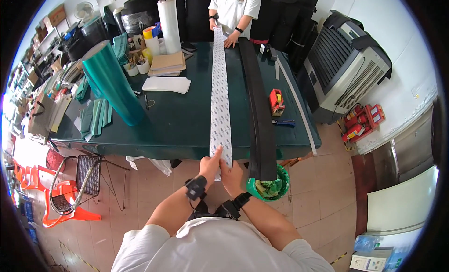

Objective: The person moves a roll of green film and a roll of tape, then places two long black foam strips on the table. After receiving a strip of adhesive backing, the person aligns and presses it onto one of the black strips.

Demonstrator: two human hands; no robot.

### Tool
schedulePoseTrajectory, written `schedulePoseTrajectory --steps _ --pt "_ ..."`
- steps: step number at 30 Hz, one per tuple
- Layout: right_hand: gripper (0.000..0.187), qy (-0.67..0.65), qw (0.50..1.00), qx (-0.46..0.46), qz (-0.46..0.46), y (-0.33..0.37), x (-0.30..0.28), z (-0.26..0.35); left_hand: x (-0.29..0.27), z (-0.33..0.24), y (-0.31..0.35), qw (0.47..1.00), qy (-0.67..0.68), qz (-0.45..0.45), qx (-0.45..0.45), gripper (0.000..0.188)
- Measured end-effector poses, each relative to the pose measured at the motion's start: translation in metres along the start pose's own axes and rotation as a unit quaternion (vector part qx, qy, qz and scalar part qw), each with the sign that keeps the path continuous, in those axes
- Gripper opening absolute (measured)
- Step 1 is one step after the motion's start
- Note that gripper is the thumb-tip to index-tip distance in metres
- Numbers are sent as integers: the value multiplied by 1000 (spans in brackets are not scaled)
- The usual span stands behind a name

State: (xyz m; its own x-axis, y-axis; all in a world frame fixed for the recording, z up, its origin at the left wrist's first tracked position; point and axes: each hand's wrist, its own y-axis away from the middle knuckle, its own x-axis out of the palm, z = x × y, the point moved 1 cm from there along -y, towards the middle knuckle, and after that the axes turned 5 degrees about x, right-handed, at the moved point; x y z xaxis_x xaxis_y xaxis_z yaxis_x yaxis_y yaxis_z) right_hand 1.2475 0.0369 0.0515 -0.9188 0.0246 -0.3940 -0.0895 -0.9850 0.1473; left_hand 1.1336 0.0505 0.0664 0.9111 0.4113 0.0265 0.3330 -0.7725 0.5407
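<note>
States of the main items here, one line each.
Long white patterned strip: extended, held at both ends
Left hand: gripping white strip's near end
Right hand: same
Long black strips: overhanging dark green table
Round green plastic bin: open, scraps inside
Red tape dispenser: loaded, yellow roll
Teal cylindrical roll: wound up

Head-height fisheye view (left of a pair), downward across the table (182, 117).

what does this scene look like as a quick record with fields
left hand: grips near end of patterned strip
right hand: grips same end
other person: one hand at strip's far end
strip position: across green table, near end past its edge
right of strip: black strip, red tape dispenser
left of strip: green roll, white paper
floor: green bin
</note>
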Motion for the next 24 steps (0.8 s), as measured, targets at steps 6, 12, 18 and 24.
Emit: schedulePoseTrajectory --steps 6,12,18,24 --pt "48 -155 979 84 103 -39 -2 -37 1 15 19 967 -196 -88 134 72" --pt "50 -375 846 320 203 -49 -5 6 -9 33 44 903 -244 -56 350 64" --pt "52 -152 970 169 81 -27 -4 13 -10 0 23 974 -78 2 212 64" --pt "53 -39 999 -21 -12 -8 -3 -9 5 -14 22 998 -54 -28 33 69"
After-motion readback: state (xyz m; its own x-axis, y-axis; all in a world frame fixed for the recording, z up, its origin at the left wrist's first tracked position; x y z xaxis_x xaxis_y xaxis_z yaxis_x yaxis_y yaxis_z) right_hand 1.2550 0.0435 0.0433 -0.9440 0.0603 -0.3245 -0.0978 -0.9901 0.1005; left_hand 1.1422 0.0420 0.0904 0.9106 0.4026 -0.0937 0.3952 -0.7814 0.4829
